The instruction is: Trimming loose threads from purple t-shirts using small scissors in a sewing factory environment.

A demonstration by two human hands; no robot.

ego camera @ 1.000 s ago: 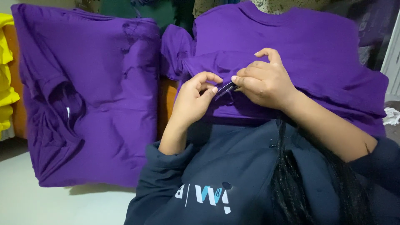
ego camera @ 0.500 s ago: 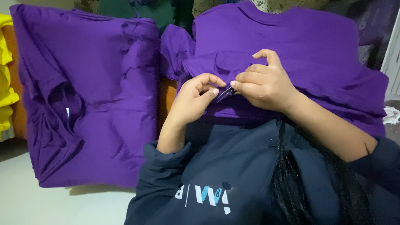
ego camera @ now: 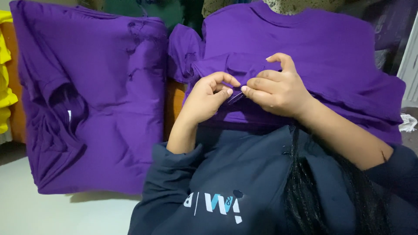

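Observation:
A purple T-shirt (ego camera: 331,48) lies spread in front of me, its neck at the far side. My left hand (ego camera: 208,96) and my right hand (ego camera: 278,87) meet over a folded purple piece of its fabric (ego camera: 226,65). Both pinch the cloth edge between thumb and fingers, fingertips almost touching. A thin pale sliver shows between the fingertips; what it is cannot be told. My dark blue sleeves and torso fill the lower part of the view.
A stack of purple T-shirts (ego camera: 100,100) lies to the left. Yellow garments (ego camera: 5,69) sit at the far left edge. An orange-brown surface (ego camera: 174,104) shows between the stack and the shirt. Pale floor (ego camera: 65,213) lies at lower left. Dark braids (ego camera: 313,196) hang at lower right.
Both hands stay on the same spot of fabric; the left fingers have shifted slightly along the edge. Nothing else moved.

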